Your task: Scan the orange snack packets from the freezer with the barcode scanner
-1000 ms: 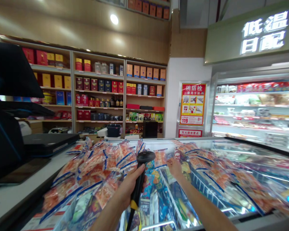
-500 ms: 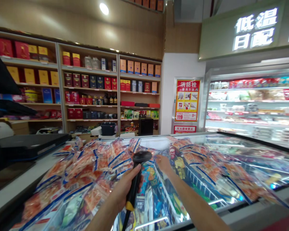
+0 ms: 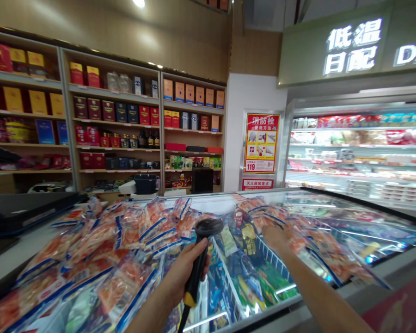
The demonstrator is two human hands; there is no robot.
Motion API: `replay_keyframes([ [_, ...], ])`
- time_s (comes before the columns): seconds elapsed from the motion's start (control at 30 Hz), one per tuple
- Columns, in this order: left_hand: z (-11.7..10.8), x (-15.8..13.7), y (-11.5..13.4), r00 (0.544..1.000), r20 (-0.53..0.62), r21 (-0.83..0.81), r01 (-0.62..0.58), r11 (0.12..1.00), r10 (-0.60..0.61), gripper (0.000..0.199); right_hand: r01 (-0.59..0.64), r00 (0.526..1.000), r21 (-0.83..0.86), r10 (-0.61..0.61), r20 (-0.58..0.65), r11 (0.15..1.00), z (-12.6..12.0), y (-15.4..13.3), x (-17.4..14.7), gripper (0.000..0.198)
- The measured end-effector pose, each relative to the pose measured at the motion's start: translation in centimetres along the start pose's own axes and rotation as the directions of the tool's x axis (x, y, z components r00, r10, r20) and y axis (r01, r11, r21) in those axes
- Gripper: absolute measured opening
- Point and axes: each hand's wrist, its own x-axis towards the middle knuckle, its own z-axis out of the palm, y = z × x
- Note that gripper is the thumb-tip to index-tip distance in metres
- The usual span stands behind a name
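Observation:
My left hand (image 3: 187, 268) is wrapped around the handle of a black barcode scanner (image 3: 198, 259), its head pointing up and away and its cable running down. My right hand (image 3: 275, 237) reaches forward over the freezer's glass to a bag in the right-hand pile of clear, blue-edged bags (image 3: 324, 240) with orange-pink food inside. Its fingers are blurred and partly hidden, so I cannot tell whether they grip it. A larger heap of the same bags (image 3: 125, 236) lies left of the scanner.
Below the glass, white wire baskets (image 3: 229, 282) hold colourful frozen packs. A dark flat device (image 3: 27, 208) sits on the counter at left. Shelves of boxed goods (image 3: 114, 115) line the back wall, and a lit refrigerated display (image 3: 360, 157) stands at right.
My right hand has moved right, from beside the scanner to the right-hand pile of bags. My left hand still holds the scanner. The view has turned slightly right.

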Motion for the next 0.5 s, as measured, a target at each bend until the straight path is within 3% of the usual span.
replay_keyframes([
  [0.1, 0.0, 0.1, 0.0, 1.0, 0.012, 0.011, 0.013, 1.0, -0.013, 0.028, 0.073, 0.997, -0.055, -0.071, 0.039, 0.996, 0.2, -1.7, -0.4, 0.027],
  [0.23, -0.3, -0.1, 0.1, 1.0, 0.013, 0.022, 0.022, 1.0, -0.023, 0.028, 0.113, 0.993, 0.018, -0.114, 0.031, 0.993, 0.0, -3.7, -0.4, 0.032],
  [0.4, -1.3, -0.9, 0.6, 0.999, -0.031, 0.011, 0.009, 1.0, -0.008, 0.029, -0.053, 0.992, 0.134, 0.036, 0.125, 0.99, 0.7, -3.8, 1.1, 0.033],
  [0.5, -2.3, -1.5, 0.8, 1.0, -0.018, 0.008, 0.009, 1.0, -0.009, 0.031, -0.093, 0.985, 0.17, 0.067, 0.156, 0.981, 1.7, -3.3, 1.8, 0.032],
])
